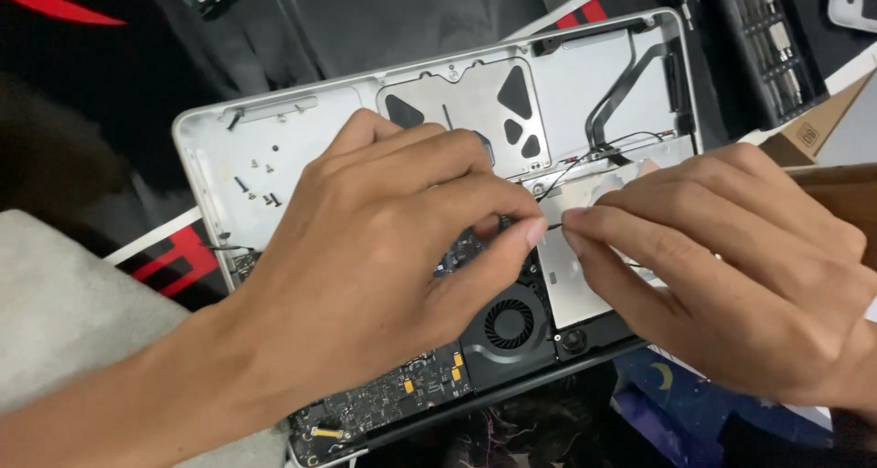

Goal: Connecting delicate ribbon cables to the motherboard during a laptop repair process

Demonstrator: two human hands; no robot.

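Observation:
An opened silver laptop case (pixel 210 171) lies bottom-up, showing its dark circuit board (pixel 402 390), round black fan (pixel 508 324) and the back of the trackpad (pixel 457 112). My left hand (pixel 384 249) hovers over the board, thumb and forefinger pinched on a thin black wire (pixel 585 157) near the middle. My right hand (pixel 731 267) comes from the right and its fingertips meet the same wire right beside my left fingertips. The wire runs up toward a black flat cable (pixel 621 80) at the case's upper right.
Several small loose screws (pixel 260 180) lie inside the case at the left. A black tray of screwdriver bits (pixel 763 39) sits at the upper right, a cardboard box (pixel 822 130) beside it. A grey cloth (pixel 64 294) covers the lower left of the dark mat.

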